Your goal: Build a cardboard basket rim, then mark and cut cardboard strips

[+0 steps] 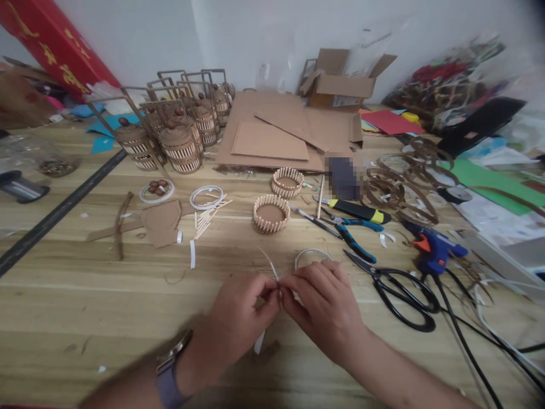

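Note:
My left hand and my right hand meet over the wooden table, fingertips pinched together on a thin white strip. One end of the strip sticks up and back from the fingers. Another piece hangs below the hands. A white tape ring lies just behind my right hand. A watch sits on my left wrist.
Two small stick baskets stand ahead. Black scissors, blue pliers, a utility knife and a blue glue gun lie right. Finished lidded baskets, cardboard sheets and a box stand behind.

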Demonstrator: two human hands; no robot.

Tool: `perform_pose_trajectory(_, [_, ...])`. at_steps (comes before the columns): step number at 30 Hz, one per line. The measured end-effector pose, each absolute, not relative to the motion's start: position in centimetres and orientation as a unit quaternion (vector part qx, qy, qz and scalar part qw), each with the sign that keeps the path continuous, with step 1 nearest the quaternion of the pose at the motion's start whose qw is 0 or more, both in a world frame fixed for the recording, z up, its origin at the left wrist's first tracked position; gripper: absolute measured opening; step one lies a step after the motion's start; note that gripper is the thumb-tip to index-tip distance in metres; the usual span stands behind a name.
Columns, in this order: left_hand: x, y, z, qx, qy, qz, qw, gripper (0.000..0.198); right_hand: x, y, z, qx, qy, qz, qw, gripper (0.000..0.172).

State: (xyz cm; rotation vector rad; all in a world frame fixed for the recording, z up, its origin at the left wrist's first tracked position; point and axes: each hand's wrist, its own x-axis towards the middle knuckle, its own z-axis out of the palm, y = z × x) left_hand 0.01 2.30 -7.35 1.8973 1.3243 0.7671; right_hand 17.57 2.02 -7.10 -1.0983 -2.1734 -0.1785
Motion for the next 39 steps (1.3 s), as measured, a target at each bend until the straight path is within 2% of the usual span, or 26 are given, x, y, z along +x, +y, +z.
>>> perform_pose_trajectory(13, [-0.19, 2.14, -7.65, 0.742, 0.504, 0.287, 0.335, 0.017, 17.85, 2.32, -6.91, -0.41, -0.846, -0.06, 0.334, 0.019])
perform_pose_trajectory(30, [-0.19, 2.08, -7.87, 0.791, 0.47, 0.304, 0.247, 0.018, 17.66, 2.14, -7.43, -0.413, -0.843, -0.075, 0.337, 0.017])
perform_pose_trajectory(39, [-0.21, 2.1, -8.04, 0.785, 0.457, 0.343, 0.239, 0.015, 17.84, 2.84, -7.3, -0.4, -0.826, 0.003, 0.397, 0.013])
